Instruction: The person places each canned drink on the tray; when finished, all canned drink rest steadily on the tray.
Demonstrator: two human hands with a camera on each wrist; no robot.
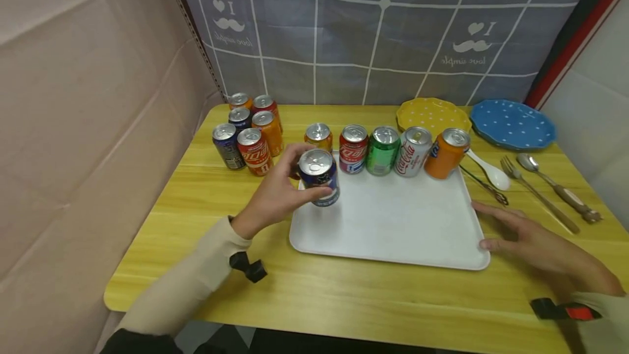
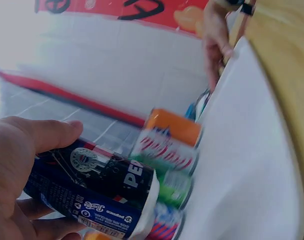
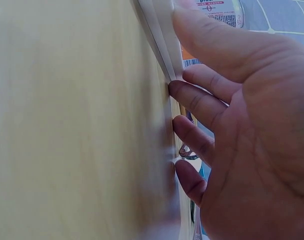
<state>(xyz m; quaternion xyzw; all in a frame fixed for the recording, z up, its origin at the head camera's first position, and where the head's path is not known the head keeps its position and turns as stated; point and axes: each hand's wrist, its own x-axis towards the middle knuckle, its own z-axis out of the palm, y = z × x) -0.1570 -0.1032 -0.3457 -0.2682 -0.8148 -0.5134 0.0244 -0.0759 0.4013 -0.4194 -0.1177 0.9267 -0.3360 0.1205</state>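
My left hand (image 1: 281,193) grips a dark blue Pepsi can (image 1: 316,164), thumb on the near side and fingers round the far side. The can is upright over the left part of a white tray (image 1: 393,228); in the left wrist view its Pepsi lettering and barcode show. Along the tray's back edge stand a red Coca-Cola can (image 1: 352,152), a green can (image 1: 382,152), a silver Coca-Cola can (image 1: 413,153) and an orange can (image 1: 445,156). My right hand (image 1: 535,242) touches the tray's right edge with thumb and fingers fairly straight.
Behind the held can stands another orange-yellow can (image 1: 318,134). Several cans cluster at the back left, including a red one (image 1: 255,152). A yellow plate (image 1: 432,112), a blue plate (image 1: 513,124), a white spoon (image 1: 493,173), a fork (image 1: 540,193) and a metal spoon (image 1: 560,187) lie right.
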